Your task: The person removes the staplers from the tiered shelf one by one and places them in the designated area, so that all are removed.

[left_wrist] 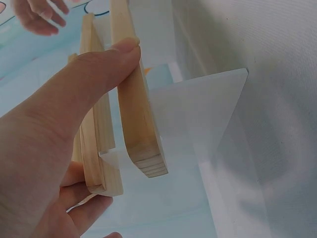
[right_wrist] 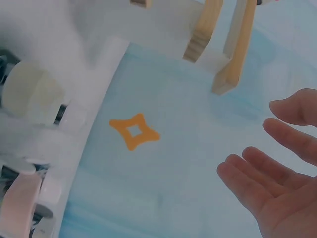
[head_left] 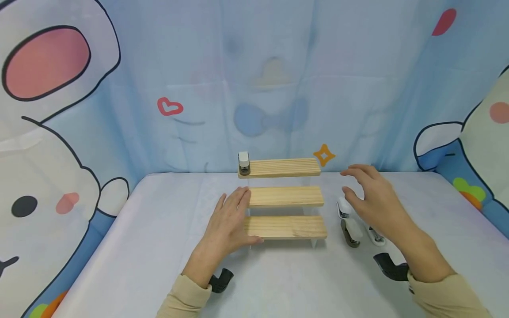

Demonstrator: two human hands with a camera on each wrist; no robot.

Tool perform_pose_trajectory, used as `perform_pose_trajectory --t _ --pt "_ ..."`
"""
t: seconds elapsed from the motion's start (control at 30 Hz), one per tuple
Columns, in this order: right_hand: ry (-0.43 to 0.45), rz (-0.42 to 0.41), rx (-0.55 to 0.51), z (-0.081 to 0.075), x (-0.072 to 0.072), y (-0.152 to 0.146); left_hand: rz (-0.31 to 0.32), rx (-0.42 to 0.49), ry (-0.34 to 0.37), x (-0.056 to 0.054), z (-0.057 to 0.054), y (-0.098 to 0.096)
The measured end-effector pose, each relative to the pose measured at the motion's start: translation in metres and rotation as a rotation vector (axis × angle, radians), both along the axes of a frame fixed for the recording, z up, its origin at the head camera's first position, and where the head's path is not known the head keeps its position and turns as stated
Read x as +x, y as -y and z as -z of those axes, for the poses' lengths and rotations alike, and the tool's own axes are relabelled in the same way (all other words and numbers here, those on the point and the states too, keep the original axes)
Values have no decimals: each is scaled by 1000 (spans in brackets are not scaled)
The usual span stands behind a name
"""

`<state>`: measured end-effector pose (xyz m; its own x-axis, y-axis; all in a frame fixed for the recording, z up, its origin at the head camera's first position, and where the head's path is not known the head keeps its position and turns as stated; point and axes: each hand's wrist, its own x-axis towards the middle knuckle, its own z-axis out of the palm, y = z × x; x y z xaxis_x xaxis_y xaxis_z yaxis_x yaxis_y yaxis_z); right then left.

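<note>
A three-tier wooden shelf [head_left: 286, 227] on clear supports stands mid-table. My left hand [head_left: 228, 223] grips its left end, the thumb [left_wrist: 94, 74] on the lowest board and fingers bent round the middle board's end. On the top board [head_left: 284, 168], at the left, sits a small white-and-dark stapler [head_left: 244, 163]. My right hand [head_left: 375, 201] is in the air right of the shelf, its fingers loosely spread and holding nothing. Below it, staplers lie on the table: a pale one with a dark base [head_left: 351, 232], a white one [head_left: 343, 208] and another [head_left: 376, 237] partly hidden by the hand.
A white cloth [head_left: 131, 265] covers the table. Behind it hangs a blue cartoon curtain [head_left: 199, 66], close to the shelf's rear. Black curved wrist mounts [head_left: 391, 267] stick out beside both forearms. A pinkish stapler [right_wrist: 20, 206] shows in the right wrist view.
</note>
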<state>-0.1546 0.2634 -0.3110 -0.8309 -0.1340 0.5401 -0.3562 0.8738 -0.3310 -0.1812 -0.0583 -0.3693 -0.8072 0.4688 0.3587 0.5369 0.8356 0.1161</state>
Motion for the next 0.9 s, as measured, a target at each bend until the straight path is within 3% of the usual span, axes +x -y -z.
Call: perform_pose_trajectory --t 0.9 --pt "30 -196 7 -13 -38 57 -6 -7 9 0 -1 0"
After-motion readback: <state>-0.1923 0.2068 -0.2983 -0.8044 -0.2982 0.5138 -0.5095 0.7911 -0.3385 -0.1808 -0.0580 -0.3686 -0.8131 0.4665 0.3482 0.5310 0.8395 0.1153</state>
